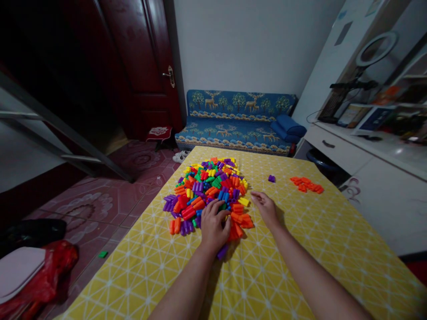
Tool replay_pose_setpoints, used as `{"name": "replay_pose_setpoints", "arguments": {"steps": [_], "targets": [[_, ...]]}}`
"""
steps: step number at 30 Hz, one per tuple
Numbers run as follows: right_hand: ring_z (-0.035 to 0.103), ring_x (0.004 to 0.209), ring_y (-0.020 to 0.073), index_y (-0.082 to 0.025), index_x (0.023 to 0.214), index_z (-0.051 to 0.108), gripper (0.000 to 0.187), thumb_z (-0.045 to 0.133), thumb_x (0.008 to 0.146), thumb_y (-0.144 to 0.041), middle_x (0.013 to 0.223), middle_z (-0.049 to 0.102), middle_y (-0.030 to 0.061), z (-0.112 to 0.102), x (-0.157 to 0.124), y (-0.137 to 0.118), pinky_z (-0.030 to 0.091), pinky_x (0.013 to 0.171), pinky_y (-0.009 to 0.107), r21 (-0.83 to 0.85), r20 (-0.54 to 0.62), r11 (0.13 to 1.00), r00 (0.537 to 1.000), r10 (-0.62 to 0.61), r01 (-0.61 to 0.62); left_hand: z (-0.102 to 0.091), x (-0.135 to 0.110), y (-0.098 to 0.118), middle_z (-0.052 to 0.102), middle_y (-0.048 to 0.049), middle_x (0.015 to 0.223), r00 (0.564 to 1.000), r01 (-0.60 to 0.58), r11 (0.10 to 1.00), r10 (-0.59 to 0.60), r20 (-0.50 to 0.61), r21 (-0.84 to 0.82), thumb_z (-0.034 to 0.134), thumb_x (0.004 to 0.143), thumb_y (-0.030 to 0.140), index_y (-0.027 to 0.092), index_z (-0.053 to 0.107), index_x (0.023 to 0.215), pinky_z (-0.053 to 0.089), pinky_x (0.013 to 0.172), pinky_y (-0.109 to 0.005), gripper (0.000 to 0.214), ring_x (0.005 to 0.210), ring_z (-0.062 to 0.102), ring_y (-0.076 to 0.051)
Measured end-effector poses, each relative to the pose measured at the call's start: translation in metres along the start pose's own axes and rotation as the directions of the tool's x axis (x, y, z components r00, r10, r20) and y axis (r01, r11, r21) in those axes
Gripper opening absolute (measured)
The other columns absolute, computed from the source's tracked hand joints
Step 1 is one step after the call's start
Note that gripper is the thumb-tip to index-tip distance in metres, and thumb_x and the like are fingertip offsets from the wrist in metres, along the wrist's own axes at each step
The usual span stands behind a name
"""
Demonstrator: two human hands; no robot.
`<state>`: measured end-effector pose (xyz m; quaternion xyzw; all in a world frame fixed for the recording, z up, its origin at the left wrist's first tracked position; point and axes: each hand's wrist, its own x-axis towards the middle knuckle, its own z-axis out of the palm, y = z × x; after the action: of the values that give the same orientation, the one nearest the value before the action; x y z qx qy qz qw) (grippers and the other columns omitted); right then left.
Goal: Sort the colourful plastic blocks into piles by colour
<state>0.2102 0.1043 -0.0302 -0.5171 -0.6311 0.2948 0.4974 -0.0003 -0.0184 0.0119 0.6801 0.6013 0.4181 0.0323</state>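
Observation:
A heap of plastic building blocks [207, 178] in orange, purple, red, yellow, green and blue lies on the table. Over its near edge rests my left hand [214, 224], fingers spread and slightly bent on the blocks; what lies under the palm is hidden. A purple block [222, 252] shows just below that hand. My right hand [265, 206] is to the right of the heap, near a yellow block [243, 202], with its fingers stretched out and nothing visible in them. Farther right are a single purple block [271, 178] and a small group of orange blocks [306, 184].
The table wears a yellow patterned cloth [133, 271]. Behind it stands a blue sofa [233, 124], with a dark red door [140, 58] to its left. White drawers [330, 146] stand at the right. On the floor lie a green block [103, 254] and a red bag [63, 262].

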Motion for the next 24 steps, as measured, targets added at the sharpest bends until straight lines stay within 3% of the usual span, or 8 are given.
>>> {"name": "replay_pose_setpoints", "arguments": {"steps": [3, 5, 8, 12, 15, 19, 21, 24], "targets": [[0.065, 0.105, 0.0224, -0.026, 0.117, 0.067, 0.037, 0.063, 0.082, -0.037, 0.117, 0.069, 0.0053, 0.016, -0.019, -0.030, 0.054, 0.087, 0.036, -0.072, 0.179, 0.985, 0.974, -0.141, 0.156, 0.000, 0.000, -0.001, 0.065, -0.0018, 0.127, 1.000, -0.006, 1.000, 0.006, 0.000, 0.001, 0.062, 0.081, 0.019, 0.026, 0.074, 0.091, 0.040, 0.105, -0.047, 0.017, 0.127, 0.049, -0.027], [0.061, 0.113, 0.0230, -0.031, 0.128, 0.062, 0.047, 0.065, 0.082, -0.034, 0.123, 0.066, 0.0044, 0.024, -0.028, -0.047, 0.050, 0.095, 0.038, -0.143, 0.236, 0.957, 0.947, -0.217, 0.254, 0.001, -0.001, -0.001, 0.065, -0.0017, 0.127, 1.000, -0.008, 1.000, 0.008, 0.000, -0.001, 0.062, 0.082, 0.019, 0.026, 0.074, 0.091, 0.040, 0.105, -0.047, 0.017, 0.127, 0.049, -0.026], [0.057, 0.118, 0.0234, -0.034, 0.133, 0.058, 0.050, 0.064, 0.083, -0.029, 0.126, 0.064, 0.0036, 0.033, -0.035, -0.062, 0.046, 0.103, 0.042, -0.218, 0.259, 0.923, 0.930, -0.259, 0.318, 0.001, 0.000, -0.001, 0.065, -0.0025, 0.126, 1.000, -0.011, 1.000, 0.010, -0.004, -0.007, 0.061, 0.083, 0.020, 0.025, 0.073, 0.091, 0.040, 0.105, -0.047, 0.016, 0.126, 0.050, -0.026], [0.060, 0.112, 0.0208, -0.030, 0.115, 0.068, 0.032, 0.059, 0.085, -0.025, 0.116, 0.067, 0.0029, 0.039, -0.042, -0.069, 0.047, 0.100, 0.039, -0.140, 0.219, 0.938, 0.934, -0.283, 0.317, 0.000, 0.001, 0.000, 0.066, -0.0036, 0.123, 1.000, -0.004, 1.000, 0.003, -0.018, -0.020, 0.062, 0.082, 0.020, 0.025, 0.072, 0.101, 0.041, 0.105, -0.047, 0.021, 0.124, 0.051, -0.026], [0.064, 0.100, 0.0209, -0.024, 0.101, 0.070, 0.021, 0.060, 0.084, -0.031, 0.104, 0.070, 0.0054, 0.043, -0.046, -0.063, 0.051, 0.091, 0.036, -0.009, 0.069, 0.976, 0.974, -0.215, 0.216, 0.000, 0.001, -0.001, 0.066, -0.0042, 0.123, 1.000, -0.005, 1.000, 0.004, -0.030, -0.026, 0.062, 0.082, 0.020, 0.026, 0.069, 0.108, 0.040, 0.105, -0.047, 0.028, 0.125, 0.051, -0.026], [0.067, 0.079, 0.0198, -0.019, 0.107, 0.064, 0.037, 0.060, 0.081, -0.045, 0.095, 0.073, 0.0074, 0.037, -0.031, -0.041, 0.054, 0.071, 0.032, 0.155, -0.122, 0.988, 0.991, 0.046, -0.027, 0.001, 0.000, -0.002, 0.065, -0.0040, 0.124, 1.000, -0.014, 1.000, 0.013, -0.027, -0.026, 0.061, 0.082, 0.020, 0.026, 0.070, 0.105, 0.040, 0.105, -0.048, 0.025, 0.126, 0.050, -0.027], [0.065, 0.069, 0.0181, -0.019, 0.103, 0.064, 0.037, 0.059, 0.078, -0.046, 0.085, 0.073, 0.0051, 0.024, -0.010, -0.027, 0.052, 0.062, 0.029, 0.152, -0.189, 0.981, 0.970, 0.150, -0.122, 0.001, 0.000, -0.002, 0.066, -0.0034, 0.123, 1.000, -0.017, 0.999, 0.016, -0.025, -0.028, 0.060, 0.083, 0.020, 0.026, 0.070, 0.104, 0.040, 0.105, -0.047, 0.025, 0.125, 0.050, -0.026], [0.064, 0.061, 0.0176, -0.022, 0.084, 0.063, 0.019, 0.061, 0.072, -0.037, 0.068, 0.069, 0.0009, -0.009, 0.026, -0.011, 0.049, 0.056, 0.027, 0.086, -0.238, 0.974, 0.945, 0.224, -0.209, 0.001, 0.000, -0.001, 0.066, -0.0028, 0.123, 1.000, -0.015, 0.999, 0.014, -0.024, -0.029, 0.060, 0.083, 0.020, 0.027, 0.070, 0.104, 0.040, 0.105, -0.047, 0.025, 0.125, 0.050, -0.026]]}}
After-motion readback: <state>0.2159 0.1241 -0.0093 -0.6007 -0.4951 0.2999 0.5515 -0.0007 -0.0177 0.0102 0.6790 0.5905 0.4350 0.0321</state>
